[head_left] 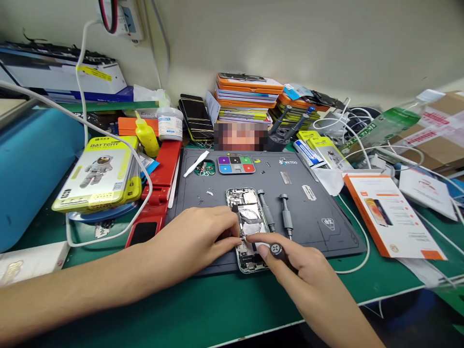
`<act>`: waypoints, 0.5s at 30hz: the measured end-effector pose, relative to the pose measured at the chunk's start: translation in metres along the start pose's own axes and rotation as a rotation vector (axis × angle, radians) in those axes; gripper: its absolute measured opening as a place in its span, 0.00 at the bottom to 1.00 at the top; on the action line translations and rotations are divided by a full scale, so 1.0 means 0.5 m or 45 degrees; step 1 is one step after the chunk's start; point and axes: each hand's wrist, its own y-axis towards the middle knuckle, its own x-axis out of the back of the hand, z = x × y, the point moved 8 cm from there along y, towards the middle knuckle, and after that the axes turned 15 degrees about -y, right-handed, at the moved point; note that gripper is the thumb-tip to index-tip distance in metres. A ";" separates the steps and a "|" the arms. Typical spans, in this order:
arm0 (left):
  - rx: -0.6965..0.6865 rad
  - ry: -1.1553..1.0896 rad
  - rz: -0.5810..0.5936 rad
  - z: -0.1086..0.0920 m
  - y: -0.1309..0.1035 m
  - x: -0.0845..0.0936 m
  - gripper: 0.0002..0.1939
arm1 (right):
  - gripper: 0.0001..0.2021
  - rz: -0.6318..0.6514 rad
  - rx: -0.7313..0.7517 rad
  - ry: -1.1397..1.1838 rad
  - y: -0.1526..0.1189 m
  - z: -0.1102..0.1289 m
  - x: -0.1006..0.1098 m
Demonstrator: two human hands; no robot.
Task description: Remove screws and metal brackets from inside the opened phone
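Observation:
An opened phone (250, 223) lies upright on the dark grey mat (315, 220), its inner parts showing. My left hand (206, 229) rests over the phone's left edge, fingers bent and fingertips together at its middle; whatever they pinch is too small to make out. From the right, my right hand (293, 261) is closed round a screwdriver (277, 250) with a dark handle and a round end cap. Its index fingertip touches the phone close to my left fingertips. Two grey screwdrivers (266, 210) (286, 215) lie on the mat right of the phone.
Behind the phone sits a coloured screw tray (236, 165). A white tool (196, 164) lies at the mat's upper left. Yellow battery boxes (96, 171) and a red holder (159, 179) stand left, an orange-white box (393, 215) right. White cables (368, 251) cross the green table (174, 309).

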 end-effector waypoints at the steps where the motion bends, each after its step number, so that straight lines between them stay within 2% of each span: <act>1: -0.019 0.009 0.004 -0.002 0.000 0.000 0.05 | 0.16 -0.004 0.007 -0.007 0.003 0.003 -0.001; 6: -0.037 0.077 0.015 -0.009 0.001 -0.002 0.05 | 0.14 0.003 0.040 -0.068 0.011 0.013 -0.003; 15: -0.071 0.301 0.034 -0.012 0.001 -0.014 0.07 | 0.15 0.080 -0.094 -0.292 0.031 0.004 -0.018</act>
